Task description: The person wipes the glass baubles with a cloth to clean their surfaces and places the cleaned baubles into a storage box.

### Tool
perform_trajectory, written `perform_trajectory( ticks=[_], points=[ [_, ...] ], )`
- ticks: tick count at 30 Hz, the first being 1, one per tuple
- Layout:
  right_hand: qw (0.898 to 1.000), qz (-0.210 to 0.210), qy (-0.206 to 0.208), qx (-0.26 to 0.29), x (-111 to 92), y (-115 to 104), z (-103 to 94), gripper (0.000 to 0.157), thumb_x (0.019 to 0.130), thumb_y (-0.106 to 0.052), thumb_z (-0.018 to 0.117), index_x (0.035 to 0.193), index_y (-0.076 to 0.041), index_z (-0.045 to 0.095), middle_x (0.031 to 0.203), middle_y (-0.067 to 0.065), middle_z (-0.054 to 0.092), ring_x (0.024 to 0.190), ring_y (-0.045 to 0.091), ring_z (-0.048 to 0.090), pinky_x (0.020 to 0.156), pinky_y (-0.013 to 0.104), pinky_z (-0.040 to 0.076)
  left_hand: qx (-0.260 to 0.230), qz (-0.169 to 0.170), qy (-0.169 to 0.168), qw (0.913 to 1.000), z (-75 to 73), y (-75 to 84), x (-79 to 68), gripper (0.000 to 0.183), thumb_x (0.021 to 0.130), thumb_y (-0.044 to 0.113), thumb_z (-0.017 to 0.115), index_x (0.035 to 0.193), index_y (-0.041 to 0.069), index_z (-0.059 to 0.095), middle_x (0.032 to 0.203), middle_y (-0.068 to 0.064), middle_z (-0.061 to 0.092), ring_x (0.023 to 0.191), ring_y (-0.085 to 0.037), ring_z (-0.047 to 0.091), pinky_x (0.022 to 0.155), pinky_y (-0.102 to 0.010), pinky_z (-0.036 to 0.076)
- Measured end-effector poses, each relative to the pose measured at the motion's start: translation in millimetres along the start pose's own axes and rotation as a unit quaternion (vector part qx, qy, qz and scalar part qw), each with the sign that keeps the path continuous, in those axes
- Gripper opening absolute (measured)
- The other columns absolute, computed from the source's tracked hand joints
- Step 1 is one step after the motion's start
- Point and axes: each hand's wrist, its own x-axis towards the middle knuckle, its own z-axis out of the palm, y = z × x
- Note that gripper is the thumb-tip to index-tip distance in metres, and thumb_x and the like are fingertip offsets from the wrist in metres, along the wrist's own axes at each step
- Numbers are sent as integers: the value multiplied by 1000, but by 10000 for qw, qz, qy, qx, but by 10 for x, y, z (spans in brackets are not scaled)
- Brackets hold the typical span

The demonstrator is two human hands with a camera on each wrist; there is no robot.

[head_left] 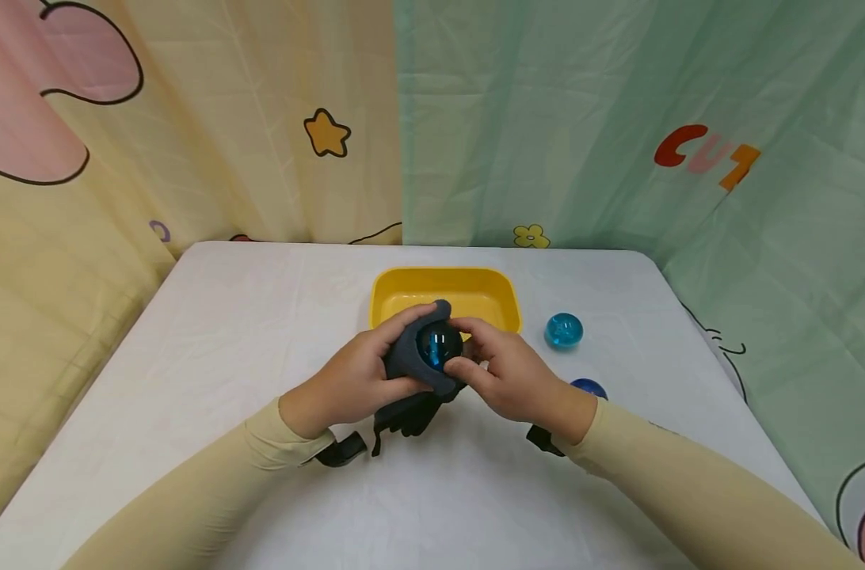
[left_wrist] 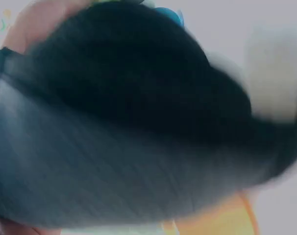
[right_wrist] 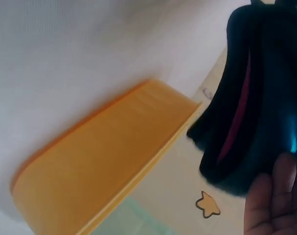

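Note:
My left hand (head_left: 354, 384) grips a dark grey soft pouch (head_left: 402, 358) in front of the yellow tray, fingers over its far edge and thumb on its near edge. A glossy dark blue ball (head_left: 438, 340) sits in the pouch's mouth. From the right, my right hand (head_left: 514, 376) pinches the ball, thumb on its lower side and fingertips by its upper side. Black material hangs beneath the pouch. In the left wrist view the blurred pouch (left_wrist: 104, 166) fills most of the picture; the right wrist view shows its dark side (right_wrist: 273, 88) with a pink slit.
Behind the hands stands a yellow tray (head_left: 507, 294) on the white-covered table (head_left: 276, 317). To its right lies a light blue clear ball (head_left: 564, 331). A darker blue ball (head_left: 589, 387) is partly hidden by the right forearm. Printed curtains (head_left: 475, 119) close off the back and sides.

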Motion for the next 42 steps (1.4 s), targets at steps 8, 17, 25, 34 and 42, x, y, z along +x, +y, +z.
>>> perform_trajectory(
  ticks=[8,17,25,34,42],
  points=[
    [9910,-967,6,-922,-35,3,-16,76,99,-7,72,160,-9,26,139,15,67,114,26,72,99,41,60,-55,-40,20,10000,-64,12,7,87,89,7,85,162,14,38,155,-10,56,138,-27,58,116,-49,48],
    [9974,-414,-33,-584,4,-19,-13,62,102,-18,69,155,-6,38,121,9,75,100,18,73,89,30,62,-94,-13,-65,9999,-33,11,-3,87,90,7,83,162,16,35,156,-10,54,138,-26,57,116,-45,48],
    [9950,-813,74,-581,-19,-5,5,76,100,-9,72,162,-9,26,134,13,69,107,22,72,94,36,62,85,-16,33,10000,-83,34,-3,88,88,7,85,161,15,38,154,-10,57,134,-26,61,113,-49,50],
    [9923,-821,20,-923,7,-1,-23,67,100,-11,72,156,-5,36,134,13,72,109,24,74,96,39,61,104,59,-45,9999,-65,38,16,86,90,8,84,162,13,37,154,-12,56,137,-27,59,115,-46,49],
    [9994,-338,35,-101,-20,-2,-1,66,105,-26,65,158,-4,33,109,5,77,95,14,71,89,30,62,156,24,-48,9999,-17,30,8,88,88,9,86,161,15,37,151,-9,59,133,-26,61,113,-48,51]
  ],
)
